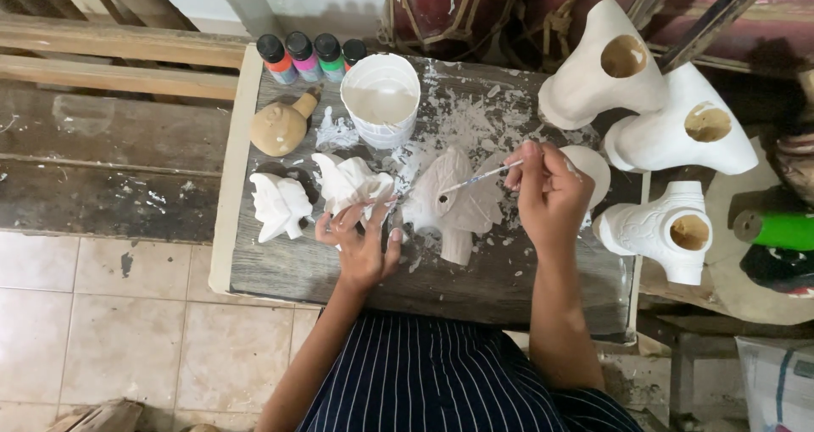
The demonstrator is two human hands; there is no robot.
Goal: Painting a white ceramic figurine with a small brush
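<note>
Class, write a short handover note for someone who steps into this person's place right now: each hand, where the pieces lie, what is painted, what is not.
Left hand: holds a small white carved figure on the wooden table.
Right hand: grips a thin paintbrush, tip toward that figure.
Nearby: white paint tub, four colour bottles, a flat white carved piece, another white figure.
Done: these pieces look white-coated.
Left: the bare tan figure is unpainted; colour bottles capped.

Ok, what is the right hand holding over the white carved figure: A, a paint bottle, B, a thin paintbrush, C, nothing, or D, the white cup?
B: the right hand pinches a thin paintbrush, its tip reaching toward the white carved figure on the wooden board.
</note>
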